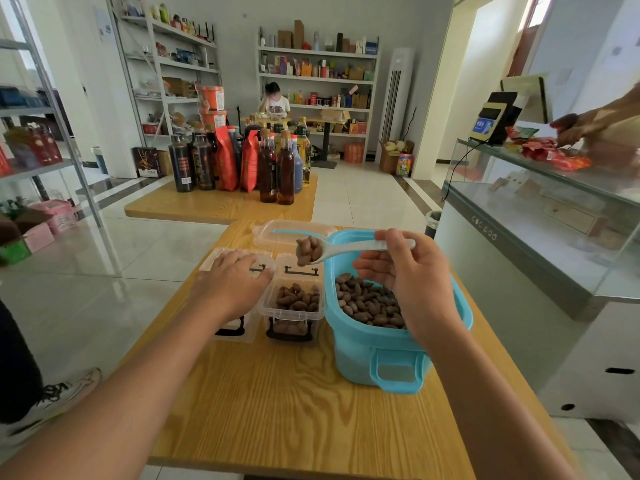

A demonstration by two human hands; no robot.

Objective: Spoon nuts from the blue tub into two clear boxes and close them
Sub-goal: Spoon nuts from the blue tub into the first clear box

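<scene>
Forearms reach out over the wooden desk [277, 403] toward the work. On the right stands the blue tub [377, 355], open and well stocked with brown nuts [367, 303]. Above it the right hand [412, 271] pinches the handle of a pale spoon [346, 249], whose heaped bowl hangs just over the far rim of the near clear box [294, 306], itself already holding nuts and touching the tub's side. The left hand [230, 282] lies flat, fingers straight, on top of the second clear box [235, 268], just beside the first; whether its lid is on I cannot tell. A loose clear lid [291, 232] lies behind. Nuts are hard, light and prone to roll off a heaped spoon, so a level carry matters; the thin plastic boxes look light and flexible, best steadied by the walls and closed at the black clips.
</scene>
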